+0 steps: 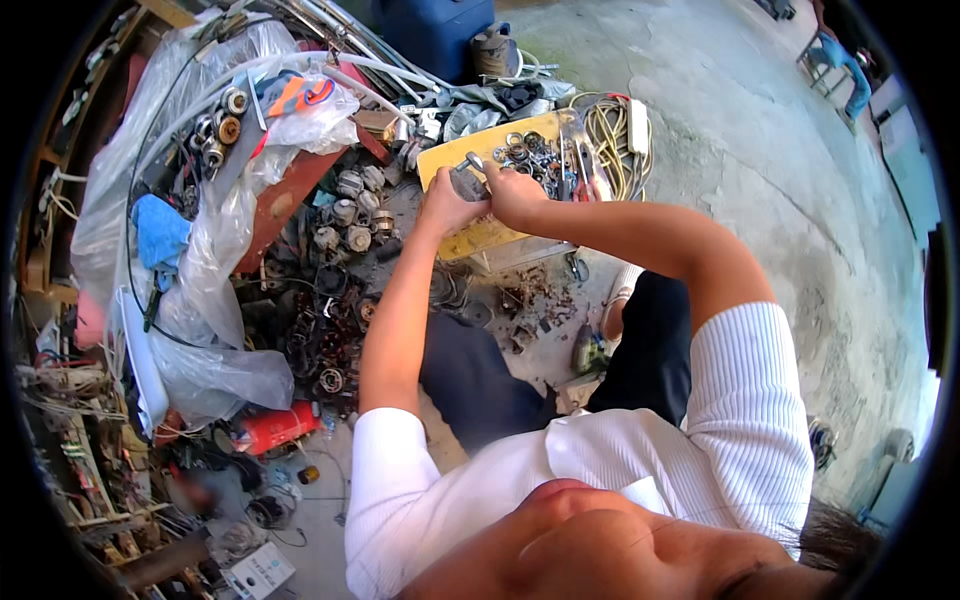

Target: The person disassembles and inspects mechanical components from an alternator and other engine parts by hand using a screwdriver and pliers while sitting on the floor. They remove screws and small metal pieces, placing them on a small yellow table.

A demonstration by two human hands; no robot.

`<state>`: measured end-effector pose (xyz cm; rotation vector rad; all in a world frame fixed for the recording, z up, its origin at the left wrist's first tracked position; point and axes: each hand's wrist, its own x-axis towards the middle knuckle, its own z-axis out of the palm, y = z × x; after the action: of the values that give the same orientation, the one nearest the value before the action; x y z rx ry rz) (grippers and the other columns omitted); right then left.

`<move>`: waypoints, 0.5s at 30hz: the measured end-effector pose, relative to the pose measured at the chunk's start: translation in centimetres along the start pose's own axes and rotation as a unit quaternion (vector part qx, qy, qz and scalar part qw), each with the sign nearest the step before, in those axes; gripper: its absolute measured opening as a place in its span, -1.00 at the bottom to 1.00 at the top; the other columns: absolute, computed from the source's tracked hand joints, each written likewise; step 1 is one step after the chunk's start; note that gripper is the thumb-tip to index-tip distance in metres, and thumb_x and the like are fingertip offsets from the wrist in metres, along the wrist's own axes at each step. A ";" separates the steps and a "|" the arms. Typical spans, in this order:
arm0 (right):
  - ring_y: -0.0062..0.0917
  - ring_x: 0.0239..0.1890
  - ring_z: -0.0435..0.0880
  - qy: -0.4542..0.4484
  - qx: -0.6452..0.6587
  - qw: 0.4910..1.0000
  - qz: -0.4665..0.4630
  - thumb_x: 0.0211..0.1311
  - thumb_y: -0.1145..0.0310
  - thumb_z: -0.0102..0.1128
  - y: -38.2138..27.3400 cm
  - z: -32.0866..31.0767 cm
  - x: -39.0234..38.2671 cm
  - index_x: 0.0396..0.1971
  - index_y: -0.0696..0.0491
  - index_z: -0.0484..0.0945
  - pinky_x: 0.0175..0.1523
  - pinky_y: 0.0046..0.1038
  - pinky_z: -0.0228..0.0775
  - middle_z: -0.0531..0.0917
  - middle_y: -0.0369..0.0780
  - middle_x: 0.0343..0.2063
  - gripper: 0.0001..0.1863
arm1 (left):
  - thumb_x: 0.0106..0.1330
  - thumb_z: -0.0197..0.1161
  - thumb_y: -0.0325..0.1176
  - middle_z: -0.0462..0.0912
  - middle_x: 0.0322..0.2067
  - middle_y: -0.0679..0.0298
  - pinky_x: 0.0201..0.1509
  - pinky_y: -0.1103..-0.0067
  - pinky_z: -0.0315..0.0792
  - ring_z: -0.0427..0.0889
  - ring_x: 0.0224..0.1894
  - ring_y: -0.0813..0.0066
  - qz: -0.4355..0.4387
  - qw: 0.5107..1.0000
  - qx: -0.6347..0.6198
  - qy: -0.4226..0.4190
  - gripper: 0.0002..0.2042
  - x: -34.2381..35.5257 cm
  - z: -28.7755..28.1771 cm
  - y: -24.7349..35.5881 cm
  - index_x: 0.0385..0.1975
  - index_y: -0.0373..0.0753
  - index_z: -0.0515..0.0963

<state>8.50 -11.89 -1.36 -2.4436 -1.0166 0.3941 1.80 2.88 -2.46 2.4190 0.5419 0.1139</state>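
Observation:
Both my hands are close together over the near left part of a low yellow table (440,158). My left hand (447,208) is closed around a dark grey metal part (468,186), whose exact kind I cannot make out. My right hand (514,197) is closed at its right side, with its fingers by a shiny silver bolt-like piece (470,161) that sticks up above the grey part. Fingers hide where the two pieces meet. Just beyond my right hand lies a pile of metal rings and small parts (530,150). Pliers with red handles (598,180) lie at the table's right side.
Coiled yellowish cable (612,135) and a white power strip (638,127) lie right of the table. Greasy motor parts (345,212) heap up at the left, near plastic sheeting (210,250) and a red cylinder (277,427). A blue container (430,35) stands behind. Another person (845,65) sits far right.

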 end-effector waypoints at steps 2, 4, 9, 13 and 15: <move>-0.05 -0.19 0.67 0.023 0.007 0.999 -0.021 0.13 0.39 0.18 0.8 0.0 0.4 0.11 0.16 0.27 -0.13 -0.14 0.53 0.62 0.04 -0.23 -0.47 | -0.34 0.53 0.07 0.46 0.09 -0.08 0.20 0.34 0.38 0.46 0.16 0.01 -0.009 0.999 0.041 -0.029 0.00 1.2 -1.0 1.1 0.15 -0.37 0.27; -0.03 -0.20 0.65 0.040 0.023 0.999 -0.004 0.12 0.42 0.16 1.3 1.7 -1.0 0.21 0.14 0.20 -0.15 -0.12 0.51 0.59 0.07 -0.19 -0.38 | -0.32 0.52 0.06 0.43 0.14 -0.07 0.25 0.33 0.33 0.42 0.20 0.04 -0.013 0.996 0.054 -0.069 0.01 0.2 -0.4 0.7 0.20 -0.31 0.24; 0.02 -0.21 0.61 0.115 0.088 0.989 -0.027 0.19 0.43 0.05 2.6 5.4 -2.0 0.37 0.06 0.01 -0.14 -0.07 0.47 0.52 0.08 -0.16 -0.26 | -0.28 0.55 -0.01 0.41 0.16 -0.07 0.23 0.35 0.35 0.42 0.21 0.06 0.010 0.998 0.063 -0.024 -0.01 -0.8 -0.3 0.7 0.21 -0.31 0.24; 0.04 -0.17 0.59 0.101 0.102 0.989 -0.036 0.22 0.40 0.03 3.0 5.4 -1.9 0.39 0.05 -0.05 -0.12 -0.07 0.45 0.49 0.09 -0.11 -0.25 | -0.27 0.53 0.04 0.37 0.20 -0.04 0.29 0.33 0.27 0.39 0.24 0.08 0.006 0.997 0.071 -0.041 0.02 -0.6 -0.7 0.8 0.25 -0.28 0.20; -0.08 -0.39 0.64 0.052 0.127 0.990 -0.031 0.18 0.41 0.04 2.5 3.5 -1.0 0.28 0.11 0.21 -0.25 -0.17 0.53 0.58 0.03 -0.33 -0.39 | -0.26 0.51 0.08 0.33 0.23 -0.01 0.34 0.31 0.20 0.35 0.27 0.11 -0.001 0.995 0.077 -0.060 0.05 -0.6 -0.8 0.4 0.28 -0.27 0.16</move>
<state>7.86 -13.11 -5.55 -2.1774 -0.9344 0.3473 1.26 2.77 -1.56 2.5555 0.5144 -0.0773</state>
